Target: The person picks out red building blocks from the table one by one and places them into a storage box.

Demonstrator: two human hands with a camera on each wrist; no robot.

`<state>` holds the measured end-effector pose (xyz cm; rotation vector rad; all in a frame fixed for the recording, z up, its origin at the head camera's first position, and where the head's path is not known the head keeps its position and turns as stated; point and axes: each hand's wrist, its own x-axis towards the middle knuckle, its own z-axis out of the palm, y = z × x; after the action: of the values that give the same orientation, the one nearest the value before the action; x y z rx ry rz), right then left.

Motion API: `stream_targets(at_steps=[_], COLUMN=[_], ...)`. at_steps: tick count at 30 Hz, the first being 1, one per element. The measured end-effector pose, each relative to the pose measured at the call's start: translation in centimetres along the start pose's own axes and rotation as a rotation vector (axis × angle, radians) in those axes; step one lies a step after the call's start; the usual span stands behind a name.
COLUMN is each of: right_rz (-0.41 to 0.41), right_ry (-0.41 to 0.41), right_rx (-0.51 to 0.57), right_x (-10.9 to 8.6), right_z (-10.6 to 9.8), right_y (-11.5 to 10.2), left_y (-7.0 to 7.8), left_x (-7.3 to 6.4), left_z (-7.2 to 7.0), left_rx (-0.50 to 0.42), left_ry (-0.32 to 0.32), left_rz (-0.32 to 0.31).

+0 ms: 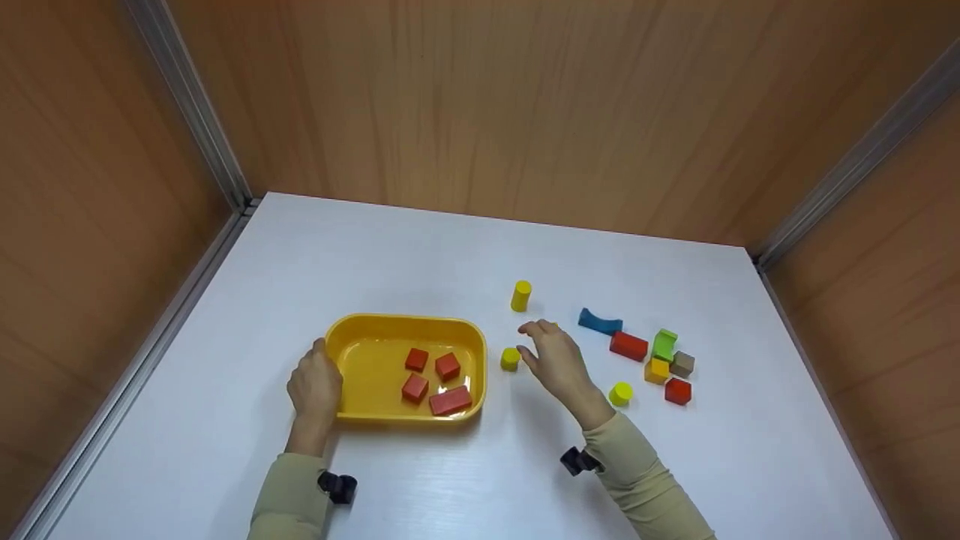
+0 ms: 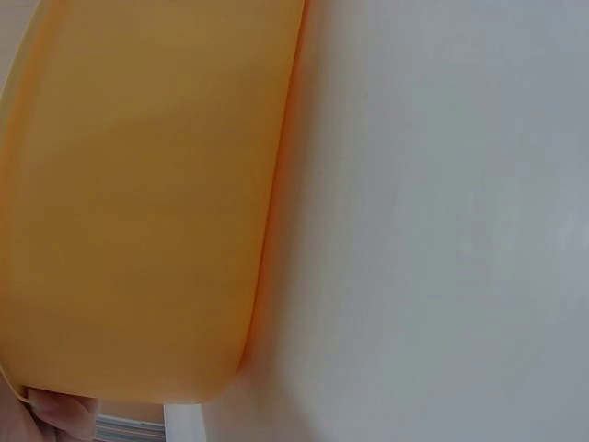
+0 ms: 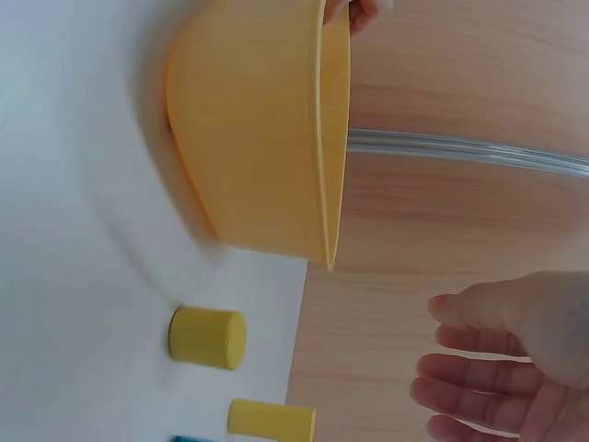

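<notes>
My left hand (image 1: 315, 382) grips the left rim of a yellow plastic tub (image 1: 390, 320); in the left wrist view fingers (image 2: 60, 410) curl over its edge at lower left. Inside the tub, toward its right half, lie several red blocks (image 1: 450, 400). With fingers spread and bent a little, my right hand (image 1: 559, 367) hovers right of the tub, holding nothing. Close to its thumb stands a short yellow cylinder (image 1: 510, 359), also seen in the right wrist view. Farther back rises a taller yellow cylinder (image 1: 520, 296).
Right of the right hand lie a blue curved block (image 1: 600, 322), a red block (image 1: 628, 346), a green curved block (image 1: 664, 344), an orange cube (image 1: 656, 370), a grey-brown cube (image 1: 682, 364) and another red block (image 1: 678, 391). Another yellow cylinder (image 1: 620, 394) stands by the right wrist. Wooden panels (image 1: 480, 105) enclose the white table.
</notes>
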<state>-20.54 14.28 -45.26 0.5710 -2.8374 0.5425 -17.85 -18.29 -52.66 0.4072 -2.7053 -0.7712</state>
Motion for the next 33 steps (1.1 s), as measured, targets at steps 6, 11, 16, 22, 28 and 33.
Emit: stream_targets(at_steps=[6, 11, 16, 22, 28, 33], right_rz=[0.015, 0.072, 0.127, 0.195, 0.28, 0.315], right_ry=[0.043, 0.047, 0.019, -0.036, -0.057, -0.056], right_rx=[-0.005, -0.007, 0.002, 0.025, 0.023, -0.015], right_x=[-1.1, -2.0, -2.6, -3.3, -3.6, -3.7], right_z=[-0.7, -1.0, -1.4, -2.0, -2.3, -2.1], right_y=[2.4, 4.3, 6.1, 8.3, 10.6, 12.3], left_y=[0.0, 0.0, 0.0, 0.1, 0.1, 0.2], left_x=[-0.1, -0.1, 0.0, 0.1, 0.2, 0.1], left_z=[0.0, -0.1, 0.0, -0.1, -0.1, -0.1], left_rx=[-0.002, 0.002, 0.004, 0.01, 0.007, 0.005], left_ry=[0.023, 0.022, -0.001, -0.034, -0.053, -0.049], left_rz=[0.026, 0.015, 0.002, -0.03, -0.035, -0.024])
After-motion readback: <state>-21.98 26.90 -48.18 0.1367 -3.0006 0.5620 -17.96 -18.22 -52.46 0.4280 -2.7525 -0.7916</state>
